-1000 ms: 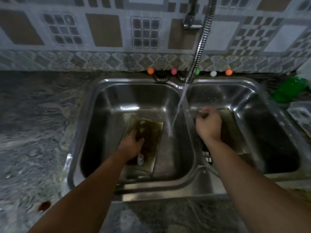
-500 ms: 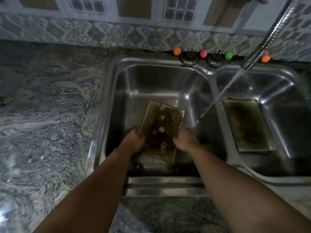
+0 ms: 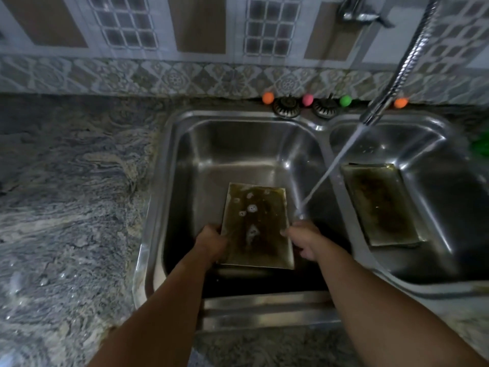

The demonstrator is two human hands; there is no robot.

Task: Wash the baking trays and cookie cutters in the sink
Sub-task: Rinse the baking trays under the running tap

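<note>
Listing by size, largest first, clock directions read from the left basin's centre.

1. Granite counter (image 3: 66, 194), 9 o'clock, wet in patches.
2. Double steel sink (image 3: 321, 125); you are working in the left basin.
3. Flexible tap hose (image 3: 404, 64), 1 o'clock. Its stream (image 3: 325, 178) crosses the divider and lands at about 4 o'clock, just beside your right hand, probably so the held tray can be slid under it.
4. Baking tray (image 3: 255, 226), 6 o'clock, stained brown, far edge tipped up. You hold it by both long sides, likely to steady and angle it toward the water.
5. Second baking tray (image 3: 381, 205), 3 o'clock, lying in the right basin, stained, untouched by either hand.
6. Left hand (image 3: 211, 243), 7 o'clock: fingers curled around the tray's left edge, gripping it.
7. Right hand (image 3: 304, 239), 5 o'clock: fingertips pinching the tray's right edge, remaining fingers loosely bent.
8. Pale shapes (image 3: 251, 207) on the held tray; whether cookie cutters or suds, you cannot tell.
9. Two drain strainers (image 3: 287, 107) and small coloured balls (image 3: 307, 99) along the back ledge, 12 o'clock.
10. Green object (image 3: 481, 147), far 2 o'clock, cropped.

Obstructions: nothing lies between tray and stream; the divider separates the trays.
</note>
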